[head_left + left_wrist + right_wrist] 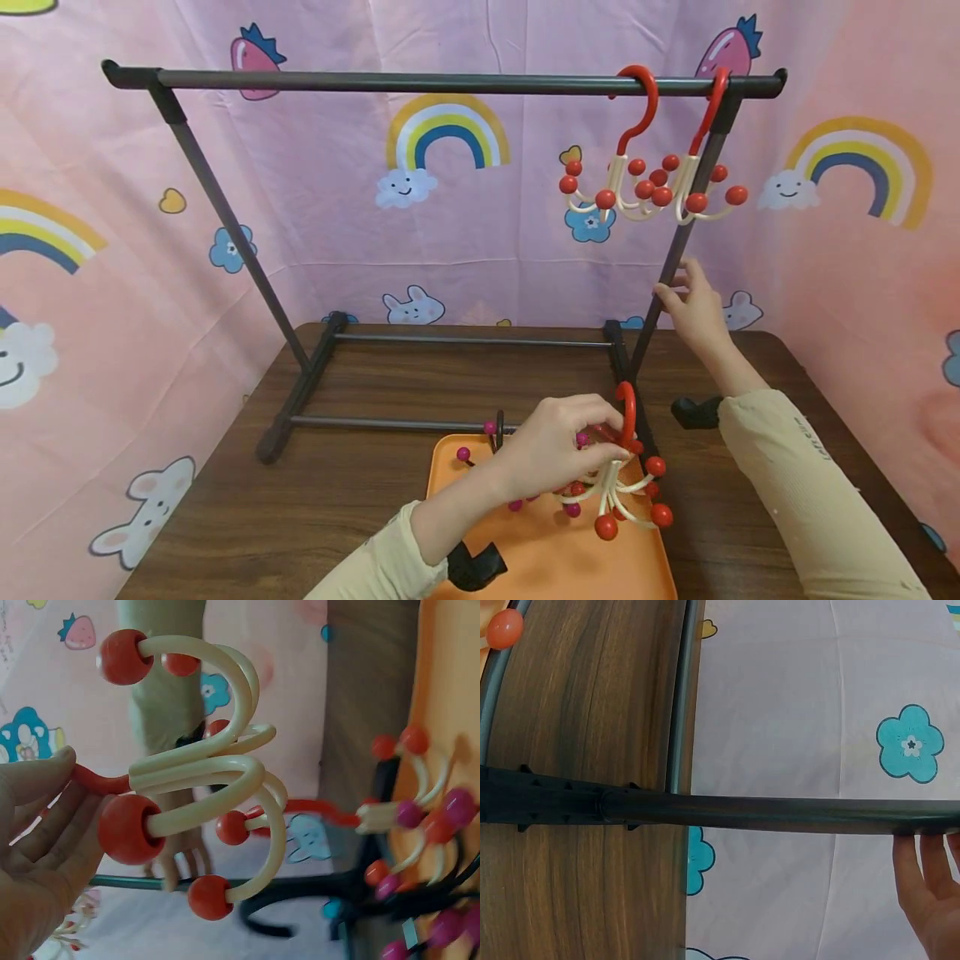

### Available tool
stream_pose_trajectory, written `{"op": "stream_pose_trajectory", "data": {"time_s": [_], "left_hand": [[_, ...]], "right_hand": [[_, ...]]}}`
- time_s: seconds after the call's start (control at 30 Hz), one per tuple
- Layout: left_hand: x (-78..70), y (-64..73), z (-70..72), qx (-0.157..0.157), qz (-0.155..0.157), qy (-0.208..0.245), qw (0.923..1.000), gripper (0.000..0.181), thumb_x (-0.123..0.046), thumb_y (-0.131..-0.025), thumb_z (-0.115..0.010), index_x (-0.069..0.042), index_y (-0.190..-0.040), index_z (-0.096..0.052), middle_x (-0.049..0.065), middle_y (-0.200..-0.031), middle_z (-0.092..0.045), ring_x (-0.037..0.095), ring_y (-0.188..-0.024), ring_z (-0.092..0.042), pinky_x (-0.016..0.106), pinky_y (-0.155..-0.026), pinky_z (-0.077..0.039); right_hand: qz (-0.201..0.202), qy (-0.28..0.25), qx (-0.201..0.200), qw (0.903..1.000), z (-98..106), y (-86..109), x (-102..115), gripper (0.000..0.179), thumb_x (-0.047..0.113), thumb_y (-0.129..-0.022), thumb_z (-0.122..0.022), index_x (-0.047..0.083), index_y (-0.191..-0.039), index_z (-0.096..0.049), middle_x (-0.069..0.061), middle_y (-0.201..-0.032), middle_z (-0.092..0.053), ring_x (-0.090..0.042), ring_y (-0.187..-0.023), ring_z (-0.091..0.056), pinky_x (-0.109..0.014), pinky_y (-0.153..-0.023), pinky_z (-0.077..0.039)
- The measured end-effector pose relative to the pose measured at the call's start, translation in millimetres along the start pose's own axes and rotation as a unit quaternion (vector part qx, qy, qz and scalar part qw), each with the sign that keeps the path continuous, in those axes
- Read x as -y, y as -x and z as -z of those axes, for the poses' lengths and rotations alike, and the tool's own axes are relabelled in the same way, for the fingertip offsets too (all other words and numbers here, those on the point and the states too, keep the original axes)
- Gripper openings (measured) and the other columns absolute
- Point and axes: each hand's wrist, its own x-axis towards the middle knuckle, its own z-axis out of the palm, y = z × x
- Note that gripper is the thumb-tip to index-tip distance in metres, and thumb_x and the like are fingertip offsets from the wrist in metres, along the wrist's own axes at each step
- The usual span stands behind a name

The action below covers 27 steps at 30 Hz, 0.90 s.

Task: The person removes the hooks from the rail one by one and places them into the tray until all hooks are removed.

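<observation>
My left hand [562,437] pinches the red hook of a small cream hanger [611,483], whose curved arms end in red balls. In the left wrist view, the held hanger [225,772] points its balls away from the palm. My right hand [693,308] holds the right post [675,250] of a dark rack, thumb at the near side; the right wrist view shows its fingertips at the post [802,814]. Two similar hangers, one [617,179] beside another [688,183], hang by red hooks from the top rail [420,82] at its right end.
Below my left hand lies an orange tray [547,567] holding more hangers, including dark ones with magenta balls [463,454], partly hidden by the hand. The rack's base bars [450,340] stand on a brown wooden table [202,517]. Patterned cloth [337,217] surrounds the table.
</observation>
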Motion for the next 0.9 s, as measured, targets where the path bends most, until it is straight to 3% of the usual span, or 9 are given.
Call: {"op": "stream_pose_trajectory", "data": {"time_s": [0.2,0.43,0.67,0.9], "left_hand": [[7.8,18.2,-31.2,-0.005,0.004,0.021,0.9998,0.011,-0.012,-0.08,-0.068,-0.007,-0.087,-0.062,0.002,-0.089,-0.063,-0.002,-0.082,-0.059,0.005,-0.071,-0.045],[15.9,31.5,-60.7,-0.01,-0.013,-0.007,0.9998,0.01,-0.012,-0.081,-0.068,-0.006,-0.088,-0.063,0.002,-0.089,-0.064,0.002,-0.082,-0.061,0.003,-0.073,-0.043],[27.3,40.4,-82.7,-0.028,-0.022,-0.068,0.997,0.01,-0.016,-0.08,-0.069,-0.01,-0.086,-0.063,-0.003,-0.087,-0.063,-0.003,-0.08,-0.055,0.001,-0.072,-0.041],[34.7,49.1,-97.0,-0.025,-0.017,-0.084,0.996,0.009,-0.015,-0.079,-0.07,-0.012,-0.084,-0.063,-0.005,-0.086,-0.063,-0.004,-0.079,-0.055,0.0,-0.074,-0.039]], "right_hand": [[0.0,-0.01,0.004,0.9999,1,2.5,0,0.04,0.024,-0.094,-0.048,0.012,-0.129,-0.032,-0.025,-0.116,-0.052,-0.041,-0.104,-0.057,-0.058,-0.085,-0.044],[0.0,-0.015,0.005,0.9999,1,1.7,0,0.04,0.023,-0.094,-0.049,0.013,-0.129,-0.032,-0.024,-0.115,-0.052,-0.041,-0.104,-0.057,-0.058,-0.084,-0.044],[0.001,-0.016,0.003,0.9999,1,0.3,-2,0.039,0.024,-0.094,-0.049,0.012,-0.127,-0.033,-0.023,-0.114,-0.053,-0.041,-0.104,-0.057,-0.058,-0.086,-0.043],[-0.002,-0.016,0.009,0.9998,1,0.3,-2,0.04,0.027,-0.094,-0.047,0.013,-0.129,-0.033,-0.024,-0.117,-0.051,-0.042,-0.107,-0.055,-0.058,-0.087,-0.042]]}}
